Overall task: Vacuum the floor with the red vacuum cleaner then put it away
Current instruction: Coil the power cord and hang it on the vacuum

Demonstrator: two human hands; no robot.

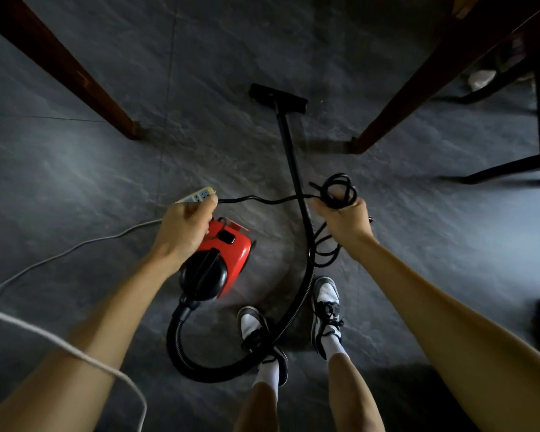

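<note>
On the dark grey stone-look floor [75,182], seen from above, a small red vacuum [231,254] with a black rounded end sat just ahead of the person's feet, directly beneath the left hand [184,232]. That hand was curled around a white power strip [197,194] held above the vacuum; a white cable [60,254] trailed from it across the floor toward the left. A black cord [262,201] stretched from the strip to the right hand [343,222], which was clasped around several loops of the cord, with more loops hanging below the fist. Whether the plug sat in the strip could not be told. A black ribbed hose [181,347] left the vacuum's near end, curved in a wide arc past the left shoe [253,325] and between both shoes, then rose into a straight black wand [290,151]. At the far end of the wand lay a flat floor head [278,98], resting on the floor between two dark wooden table legs [75,79]. The right shoe [325,300] stood beside the hose.
</note>
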